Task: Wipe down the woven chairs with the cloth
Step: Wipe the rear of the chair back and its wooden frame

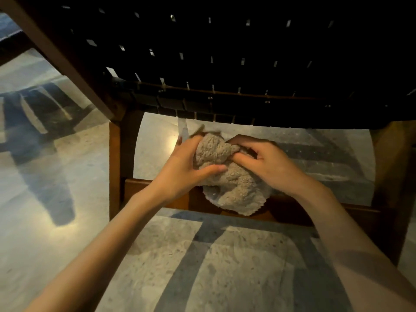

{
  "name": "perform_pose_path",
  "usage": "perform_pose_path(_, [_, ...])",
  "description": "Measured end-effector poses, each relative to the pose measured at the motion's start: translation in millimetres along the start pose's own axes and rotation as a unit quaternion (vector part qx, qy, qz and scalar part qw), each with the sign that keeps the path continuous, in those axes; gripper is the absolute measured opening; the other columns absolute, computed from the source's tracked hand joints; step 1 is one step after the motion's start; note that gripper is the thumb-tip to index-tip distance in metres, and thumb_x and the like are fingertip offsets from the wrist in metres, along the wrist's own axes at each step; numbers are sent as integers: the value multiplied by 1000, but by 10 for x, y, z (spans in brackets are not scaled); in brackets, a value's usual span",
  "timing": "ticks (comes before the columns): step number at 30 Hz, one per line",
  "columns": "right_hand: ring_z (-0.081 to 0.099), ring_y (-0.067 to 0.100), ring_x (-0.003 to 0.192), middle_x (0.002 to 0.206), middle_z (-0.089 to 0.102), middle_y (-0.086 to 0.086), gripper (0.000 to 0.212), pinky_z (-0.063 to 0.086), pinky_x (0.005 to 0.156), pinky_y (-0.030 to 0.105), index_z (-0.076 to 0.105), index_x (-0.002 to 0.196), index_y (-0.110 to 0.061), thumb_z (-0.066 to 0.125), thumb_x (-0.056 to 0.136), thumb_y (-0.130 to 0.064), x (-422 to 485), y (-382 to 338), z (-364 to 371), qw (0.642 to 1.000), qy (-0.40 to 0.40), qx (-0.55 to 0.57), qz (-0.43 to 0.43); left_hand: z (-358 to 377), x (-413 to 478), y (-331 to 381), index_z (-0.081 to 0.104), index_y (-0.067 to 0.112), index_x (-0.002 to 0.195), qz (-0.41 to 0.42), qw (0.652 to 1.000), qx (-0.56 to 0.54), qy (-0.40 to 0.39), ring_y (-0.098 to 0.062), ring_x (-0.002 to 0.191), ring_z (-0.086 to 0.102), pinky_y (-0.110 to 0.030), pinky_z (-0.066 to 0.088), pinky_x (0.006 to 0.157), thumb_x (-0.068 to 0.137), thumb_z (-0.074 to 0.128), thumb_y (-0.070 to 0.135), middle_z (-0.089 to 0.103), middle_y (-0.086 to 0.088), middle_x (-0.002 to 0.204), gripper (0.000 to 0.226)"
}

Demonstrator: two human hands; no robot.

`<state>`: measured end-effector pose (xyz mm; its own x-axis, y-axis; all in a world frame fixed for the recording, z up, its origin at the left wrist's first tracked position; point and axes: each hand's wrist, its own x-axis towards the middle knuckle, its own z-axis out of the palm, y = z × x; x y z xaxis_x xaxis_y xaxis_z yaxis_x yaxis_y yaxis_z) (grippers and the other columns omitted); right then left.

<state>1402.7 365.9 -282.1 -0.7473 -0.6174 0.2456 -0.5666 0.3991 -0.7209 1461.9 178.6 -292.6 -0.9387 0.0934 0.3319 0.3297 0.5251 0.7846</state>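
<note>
A fluffy beige cloth [234,185] is bunched between both my hands, just below the dark woven panel [225,52] of a wooden chair. My left hand [186,163] grips the cloth's left side, thumb lying across its front. My right hand [267,158] grips the right side, fingers curled into the folds. The cloth's lower part hangs over the chair's lower wooden rail [157,188]. Both hands sit in the gap between the woven panel and that rail.
The chair's brown wooden frame [117,167] runs down on the left, with another post [391,167] on the right. A pale polished stone floor [67,221] lies underneath, crossed by dark shadows. Another dark furniture piece [13,46] stands at the far left.
</note>
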Motion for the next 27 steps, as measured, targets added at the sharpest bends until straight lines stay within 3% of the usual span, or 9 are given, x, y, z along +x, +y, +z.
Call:
perform_pose_path(2, [59, -8, 88, 94, 64, -25, 13, 43, 70, 8, 56, 100, -46, 60, 89, -40, 12, -47, 21, 1000, -10, -3, 17, -44, -46, -58, 48, 34, 107, -15, 999, -3, 35, 14, 95, 56, -10, 50, 76, 74, 62, 44, 56, 22, 100, 37])
perform_pose_path(5, [57, 0, 91, 96, 59, -20, 35, 47, 74, 19, 52, 103, -44, 71, 74, -49, 23, -46, 113, 997, -24, -41, 55, -93, -178, -183, 50, 23, 107, -48, 992, -11, 115, 11, 93, 57, -10, 50, 73, 82, 66, 27, 56, 21, 100, 31])
perform_pose_path(10, [57, -3, 77, 84, 59, -18, 24, 40, 70, 0, 62, 94, -25, 78, 77, -22, -13, -125, 519, 961, 273, -14, 35, -13, -313, -215, 60, 21, 106, -177, 953, -167, 180, -11, 97, 65, -30, 57, 74, 82, 69, 30, 66, 2, 104, 27])
perform_pose_path(12, [55, -3, 85, 92, 62, -10, 23, 39, 75, -1, 67, 101, -17, 76, 80, -19, -54, -159, 665, 946, 321, -46, 7, 78, -292, -170, 63, 15, 109, -241, 911, -283, 177, -14, 93, 69, -26, 57, 67, 84, 68, 27, 71, -4, 104, 28])
perform_pose_path(16, [52, 7, 110, 119, 57, 0, 47, 40, 95, 10, 55, 132, -16, 68, 87, -22, -149, -116, 702, 975, 209, -69, -34, 150, -258, -135, 65, 6, 105, -288, 863, -386, 154, -16, 84, 71, -21, 56, 62, 89, 62, 28, 74, -8, 93, 28])
perform_pose_path(19, [42, 16, 127, 135, 46, 1, 69, 37, 106, 24, 41, 142, -25, 73, 82, -27, -192, -59, 699, 986, 140, -85, -34, 116, -199, -123, 61, 9, 108, -303, 851, -410, 130, -17, 89, 70, -25, 56, 73, 95, 52, 31, 73, -6, 93, 27])
perform_pose_path(21, [41, 15, 128, 137, 43, 2, 71, 34, 105, 19, 40, 141, -31, 75, 80, -23, -154, -41, 714, 984, 149, -88, -38, 85, -170, -129, 58, 11, 113, -299, 864, -389, 111, -18, 101, 65, -28, 50, 85, 98, 44, 32, 71, -6, 102, 29])
perform_pose_path(24, [48, 18, 119, 126, 51, 11, 60, 36, 96, 7, 54, 134, -19, 73, 79, -5, -14, -61, 764, 969, 214, -103, -71, -33, -199, -172, 57, 24, 109, -270, 889, -358, 95, -8, 102, 63, -29, 40, 93, 99, 36, 37, 70, 7, 103, 27])
perform_pose_path(27, [57, 33, 109, 117, 57, 23, 58, 51, 88, 29, 60, 126, -8, 78, 72, 0, 191, -57, 857, 941, 232, -180, -166, -217, -267, -289, 52, 33, 116, -239, 911, -313, 122, 8, 101, 57, -16, 36, 86, 100, 28, 44, 61, 18, 112, 31])
